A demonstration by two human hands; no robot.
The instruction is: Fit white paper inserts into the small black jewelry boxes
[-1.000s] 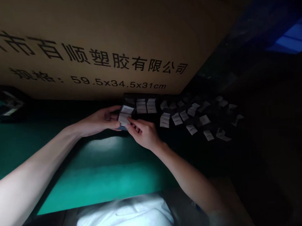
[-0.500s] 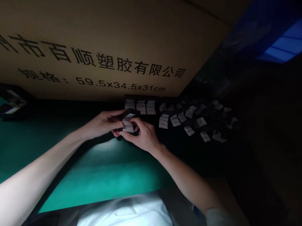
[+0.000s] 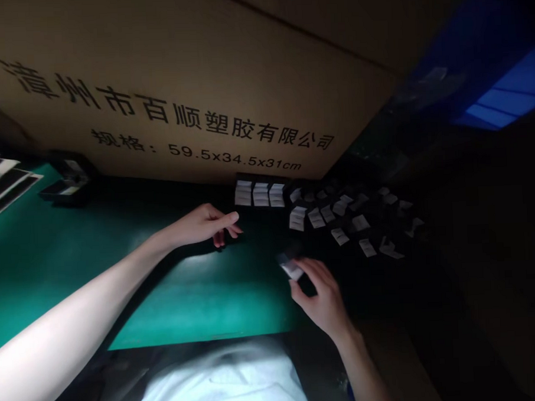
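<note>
You hold the small dark box (image 3: 292, 267) in your right hand (image 3: 324, 297), pinching it at its right side between your thumb and fingers. It is raised or tilted with its pale insert showing, but it is too blurred to tell whether it touches the green tabletop (image 3: 188, 310). It lies in front of you, right of centre, nearer to you than the other little boxes. Your left hand (image 3: 200, 225) is well apart from it, over the middle of the tabletop, with nothing visible in its grip; the thumb points right and the loosely curled fingers sit apart from it, slightly spread. Just beyond that hand and to its right, three small open boxes (image 3: 261, 195) stand side by side in a row, each showing a white folded insert. Right of the row, more small boxes (image 3: 340, 237) with white inserts lie scattered at various angles, the farthest ones lost in shadow. Behind all these rises a large cardboard carton (image 3: 177, 62) printed with Chinese characters and "59.5x34.5x31cm". At the far left, a black open case (image 3: 69, 191) sits near the carton, with a striped stack (image 3: 3, 179) at the left edge.
</note>
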